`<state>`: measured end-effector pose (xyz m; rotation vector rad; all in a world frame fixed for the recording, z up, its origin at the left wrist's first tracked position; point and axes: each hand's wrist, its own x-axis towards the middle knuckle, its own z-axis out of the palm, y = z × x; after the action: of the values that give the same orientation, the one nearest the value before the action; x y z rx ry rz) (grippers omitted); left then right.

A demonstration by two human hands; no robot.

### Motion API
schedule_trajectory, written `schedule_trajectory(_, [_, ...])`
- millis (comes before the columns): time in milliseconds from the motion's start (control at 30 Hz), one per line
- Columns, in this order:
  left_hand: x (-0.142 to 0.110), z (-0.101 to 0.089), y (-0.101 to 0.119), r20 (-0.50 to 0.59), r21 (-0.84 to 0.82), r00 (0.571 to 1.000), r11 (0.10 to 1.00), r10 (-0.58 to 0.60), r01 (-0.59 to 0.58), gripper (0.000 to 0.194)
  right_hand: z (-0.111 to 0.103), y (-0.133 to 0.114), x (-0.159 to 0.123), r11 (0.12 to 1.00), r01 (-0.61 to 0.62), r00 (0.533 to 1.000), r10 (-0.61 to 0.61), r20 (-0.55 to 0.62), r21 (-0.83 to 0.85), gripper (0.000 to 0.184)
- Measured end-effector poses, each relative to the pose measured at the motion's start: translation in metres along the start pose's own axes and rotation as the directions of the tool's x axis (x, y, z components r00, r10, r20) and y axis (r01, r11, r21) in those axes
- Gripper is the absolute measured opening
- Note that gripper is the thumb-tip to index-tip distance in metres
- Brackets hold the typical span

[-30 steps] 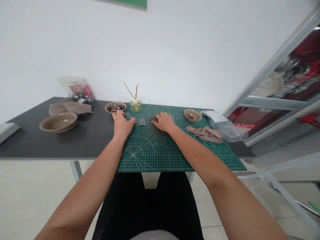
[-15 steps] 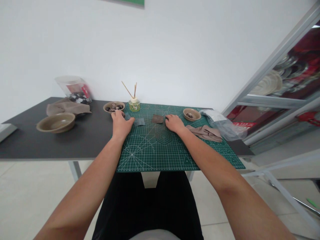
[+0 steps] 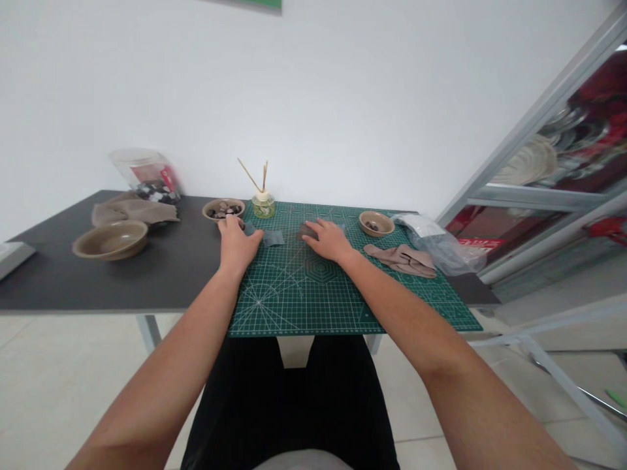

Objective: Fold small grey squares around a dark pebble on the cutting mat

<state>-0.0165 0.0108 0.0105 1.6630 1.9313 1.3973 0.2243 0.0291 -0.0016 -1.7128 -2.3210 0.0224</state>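
My left hand (image 3: 236,245) rests at the left edge of the green cutting mat (image 3: 313,307), thumb spread away from bent fingers. Its thumb touches a grey sandpaper-like sheet (image 3: 274,238), and a small dark shape shows by the fingertips, too small to name. Just behind that hand stands a tan bowl (image 3: 206,216) of dark and brown pieces. My right hand (image 3: 329,240) lies with fingers apart over a brown square sheet (image 3: 305,230), covering most of it. Whatever is beneath the right palm is hidden.
A tan bowl (image 3: 376,232) with a few pieces, a brown cloth (image 3: 404,260) and a clear plastic bag (image 3: 441,245) lie right. A reed diffuser (image 3: 263,203) stands behind. At left are a larger bowl (image 3: 110,241), another cloth (image 3: 132,210) and a clear jar (image 3: 142,171).
My right hand has moved left from beside the brown square sheet onto it, with its fingers spread more. My left hand stays in place.
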Motion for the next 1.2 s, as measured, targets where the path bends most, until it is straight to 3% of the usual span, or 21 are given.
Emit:
schedule_trajectory(100, [0.0, 0.0, 0.001, -0.004, 0.011, 1.0, 1.0, -0.006, 0.006, 0.038, 0.007, -0.009, 0.009, 0.993, 0.113, 0.985, -0.115, 0.125, 0.027, 0.056])
schedule_trajectory(200, [0.0, -0.001, 0.001, 0.003, 0.012, 1.0, 1.0, -0.012, 0.012, 0.039, 0.014, -0.009, 0.015, 0.989, 0.147, 0.972, -0.15, 0.183, 0.03, 0.049])
schedule_trajectory(533, [0.0, 0.0, -0.001, -0.003, -0.02, 1.0, 1.0, 0.0, 0.0, 0.039, 0.0, 0.004, 0.008, 0.991, 0.134, 0.985, -0.136, 0.108, 0.027, 0.041])
schedule_trajectory(667, [0.001, 0.001, -0.002, -0.001, -0.028, 1.0, 1.0, 0.009, -0.009, 0.039, -0.002, -0.013, 0.006, 0.985, 0.173, 0.984, -0.174, 0.047, 0.021, 0.045])
schedule_trajectory(767, [0.001, 0.003, -0.003, -0.006, -0.035, 0.999, 0.999, 0.033, -0.033, 0.04, 0.002, -0.036, 0.009, 0.965, 0.256, 0.965, -0.258, 0.042, 0.049, 0.055])
schedule_trajectory(900, [0.001, 0.004, -0.006, 0.022, -0.01, 0.993, 0.994, 0.113, -0.113, 0.038, 0.011, -0.061, 0.017, 0.957, 0.287, 0.954, -0.289, 0.078, 0.039, 0.051])
schedule_trajectory(1100, [0.002, 0.003, -0.006, 0.044, 0.003, 0.982, 0.983, 0.182, -0.182, 0.035, 0.017, -0.064, 0.02, 0.982, 0.19, 0.98, -0.19, 0.055, 0.006, 0.047])
schedule_trajectory(1200, [0.0, 0.002, -0.001, 0.112, -0.08, 0.983, 0.988, 0.144, -0.136, 0.028, 0.012, -0.061, 0.016, 0.982, 0.17, 0.985, -0.167, -0.036, 0.077, 0.062])
